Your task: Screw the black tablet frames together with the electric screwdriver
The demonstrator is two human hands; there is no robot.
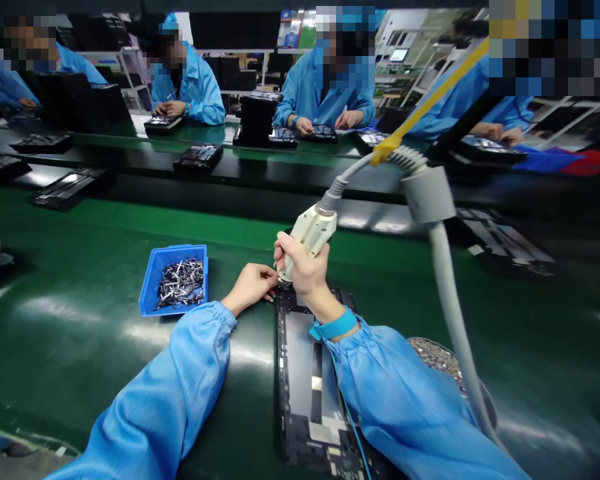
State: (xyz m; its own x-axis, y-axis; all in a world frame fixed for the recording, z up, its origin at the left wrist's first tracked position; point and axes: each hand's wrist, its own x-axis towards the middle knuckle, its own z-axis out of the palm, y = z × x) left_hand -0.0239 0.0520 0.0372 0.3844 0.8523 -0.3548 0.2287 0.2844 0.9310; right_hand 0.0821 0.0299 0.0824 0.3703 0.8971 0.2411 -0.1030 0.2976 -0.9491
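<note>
The right hand (307, 267) grips a cream handheld power tool (314, 228), its tip at the upper-left corner of an opened tablet-like device (300, 360). The left hand (254, 285), fingers curled and pinched together, touches that same corner — whether it holds anything is hidden. The device lies on the green tabletop (235, 413), below the hands — partly under the right forearm.

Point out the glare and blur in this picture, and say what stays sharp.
Head view: whitish glare patches streak the green tabletop; both hands, left and right, and the pale handheld tool look fairly crisp; the black tray at far right is smeared; square pixel blocks hide the upper right corner; wide-lens stretching seems likely towards the edges.
</note>
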